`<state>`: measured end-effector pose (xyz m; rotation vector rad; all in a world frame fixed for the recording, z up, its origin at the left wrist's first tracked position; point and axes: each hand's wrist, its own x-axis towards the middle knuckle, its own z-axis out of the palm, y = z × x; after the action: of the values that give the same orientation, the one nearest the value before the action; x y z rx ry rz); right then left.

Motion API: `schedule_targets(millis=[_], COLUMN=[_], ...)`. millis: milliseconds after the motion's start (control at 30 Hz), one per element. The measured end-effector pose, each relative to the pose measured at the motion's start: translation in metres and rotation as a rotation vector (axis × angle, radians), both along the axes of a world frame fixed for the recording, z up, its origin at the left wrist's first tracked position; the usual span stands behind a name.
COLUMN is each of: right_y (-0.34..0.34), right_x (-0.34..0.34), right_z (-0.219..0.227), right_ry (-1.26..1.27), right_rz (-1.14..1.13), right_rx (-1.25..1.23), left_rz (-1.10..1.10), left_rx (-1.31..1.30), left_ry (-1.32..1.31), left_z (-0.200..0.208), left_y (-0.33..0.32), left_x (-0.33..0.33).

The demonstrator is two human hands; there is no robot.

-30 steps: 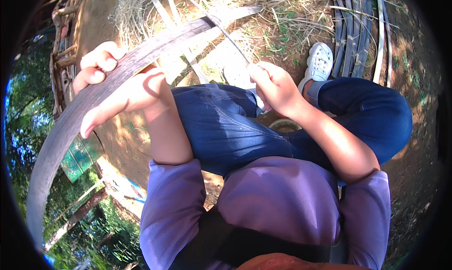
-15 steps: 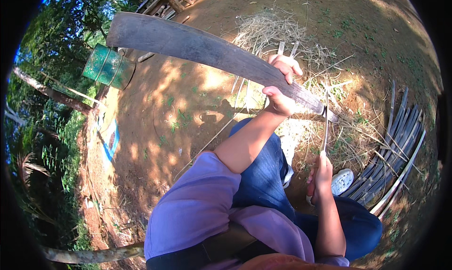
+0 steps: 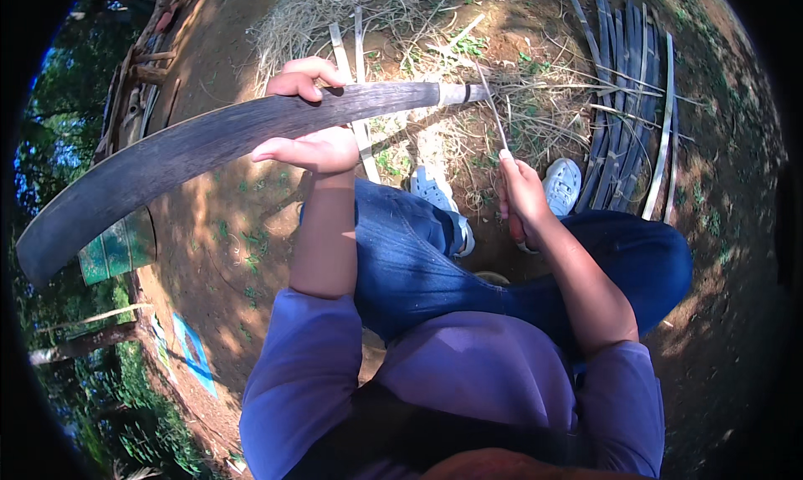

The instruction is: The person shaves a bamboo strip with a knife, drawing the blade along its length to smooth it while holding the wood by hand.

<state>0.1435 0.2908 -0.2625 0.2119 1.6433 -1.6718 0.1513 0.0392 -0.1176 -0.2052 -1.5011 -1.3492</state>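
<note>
A long, dark grey strip of split bamboo reaches from the far left to the middle of the head view. It looks wide at its left end and narrow at its right. My left hand is closed around it, the thumb along the lower edge and the fingers over the upper edge. A pale band and a dark ring mark the narrow end. My right hand grips a knife, whose thin blade stands across the tip of the strip, seemingly touching it. The knife's handle is mostly hidden by my fingers.
Pale shavings lie heaped ahead on the dirt. A bundle of dark strips lies to the right of my shoes. Two pale slats pass behind the bamboo. At the left are a green drum and stacked wood.
My view has turned, so the strip now lies lower and further left. Both hands keep their holds, and the knife blade is still at the narrow end.
</note>
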Motion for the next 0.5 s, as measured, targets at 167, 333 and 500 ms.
schedule_targets(millis=[167, 333, 500], right_y=[-0.011, -0.015, 0.017], right_x=[0.033, 0.038, -0.011], right_z=[0.096, 0.028, -0.064], right_ry=[0.301, 0.505, -0.135], right_rz=[0.384, 0.211, 0.048], right_rx=[-0.24, -0.151, 0.201], left_rz=[0.141, 0.286, 0.286], left_rx=[-0.061, -0.199, -0.183], left_ry=[0.06, 0.041, 0.075], left_z=[0.006, 0.012, 0.012], left_y=[0.011, 0.024, 0.01], left_x=[0.0, 0.006, -0.005])
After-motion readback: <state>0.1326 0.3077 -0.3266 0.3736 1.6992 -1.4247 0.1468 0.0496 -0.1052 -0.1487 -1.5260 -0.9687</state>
